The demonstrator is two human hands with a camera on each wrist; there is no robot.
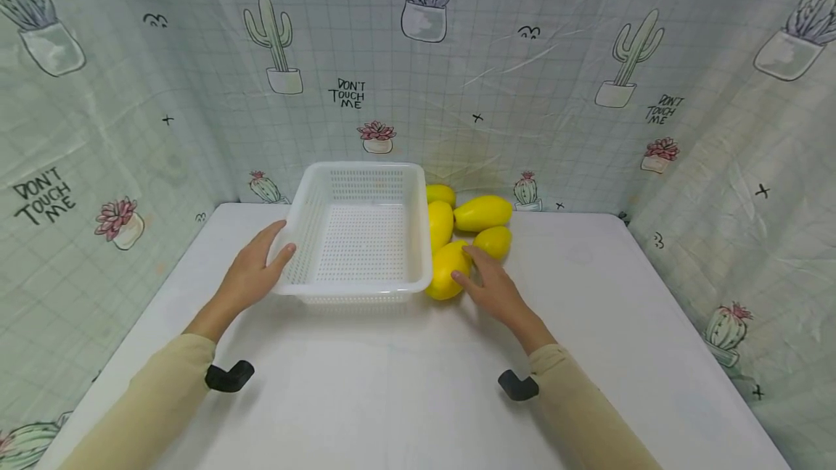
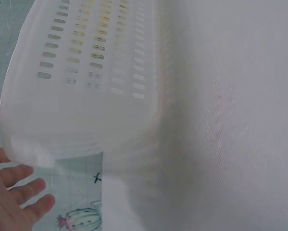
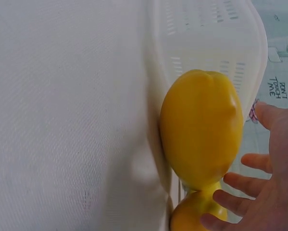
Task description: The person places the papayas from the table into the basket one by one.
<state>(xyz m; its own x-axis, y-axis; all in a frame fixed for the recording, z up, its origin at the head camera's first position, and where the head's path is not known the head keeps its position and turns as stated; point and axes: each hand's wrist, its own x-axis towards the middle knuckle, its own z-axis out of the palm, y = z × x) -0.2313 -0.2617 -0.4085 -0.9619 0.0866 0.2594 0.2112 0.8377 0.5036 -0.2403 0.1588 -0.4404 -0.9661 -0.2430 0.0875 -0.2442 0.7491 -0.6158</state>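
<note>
little looks done so far: five yellow fruits (mangoes, perhaps) lie on the table beside the white basket, none inside. the right hand spreads wide at the nearest fruit, gripping nothing; the left hand, fingers loose and parted, is at the basket's left rim.

Pale gridded fabric printed with potted cacti hangs behind and beside a white tabletop.
</note>
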